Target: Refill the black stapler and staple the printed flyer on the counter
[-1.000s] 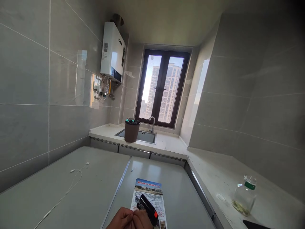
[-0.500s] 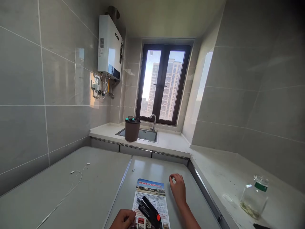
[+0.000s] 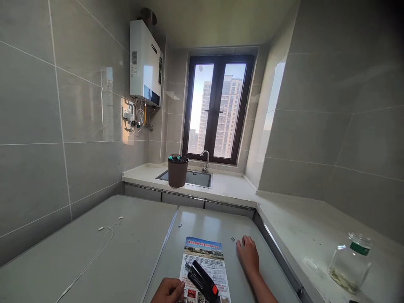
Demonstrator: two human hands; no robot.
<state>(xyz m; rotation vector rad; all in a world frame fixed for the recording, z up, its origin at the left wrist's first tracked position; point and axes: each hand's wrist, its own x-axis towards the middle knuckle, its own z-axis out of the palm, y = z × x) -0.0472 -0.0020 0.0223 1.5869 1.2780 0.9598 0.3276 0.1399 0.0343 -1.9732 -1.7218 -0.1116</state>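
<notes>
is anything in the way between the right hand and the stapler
Nothing visible stands between the right hand and the stapler; only the table and part of the flat leaflet lie along that path.

primary light source: daylight through the window (image 3: 217, 109), the brightest area in view. room interior: dim, with dark shading at the upper right corner. glare: pale reflections on the left wall tiles (image 3: 91, 105), the water heater (image 3: 145, 63) and the far part of the desk (image 3: 135, 248). lens: wide-angle, stretching toward the edges. resolution: smallest print on the flyer (image 3: 216, 267) unreadable.
</notes>
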